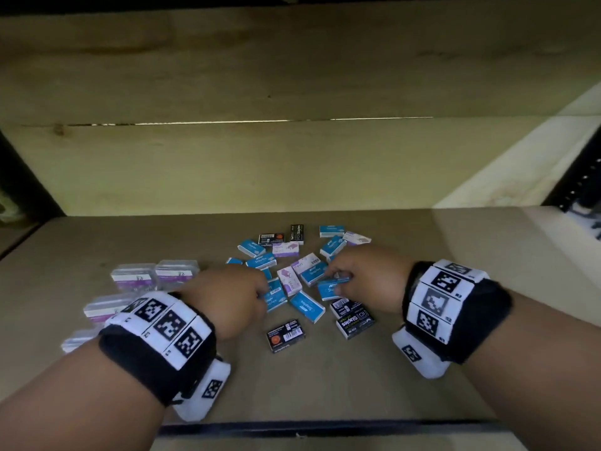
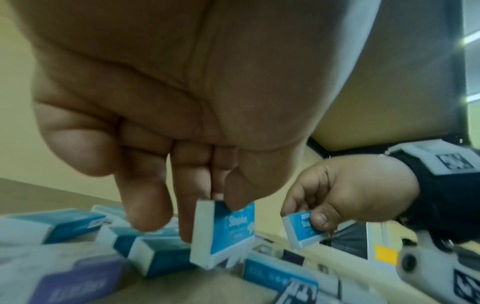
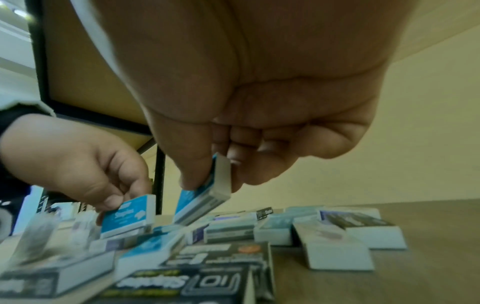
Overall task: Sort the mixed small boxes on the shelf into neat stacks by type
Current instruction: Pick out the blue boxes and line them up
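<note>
Blue, purple-and-white and black small boxes lie mixed in the middle of the shelf (image 1: 455, 242). My left hand (image 1: 260, 292) pinches a blue staples box (image 1: 273, 296) at the pile's left side. In the left wrist view that blue box (image 2: 228, 232) is tilted up on its edge between thumb and fingers of the left hand (image 2: 210, 221). My right hand (image 1: 335, 281) pinches another blue staples box (image 1: 330, 288) at the pile's right side. The right wrist view shows this box (image 3: 205, 197) lifted and tilted just above the pile in the right hand (image 3: 211, 185).
Clear plastic cases with purple labels (image 1: 136, 275) stand grouped at the left. Black staples boxes (image 1: 286, 335) (image 1: 354, 320) lie nearest me. More blue and purple boxes (image 1: 286, 249) sit toward the wooden back wall. The shelf's dark front edge (image 1: 325, 428) runs below my wrists.
</note>
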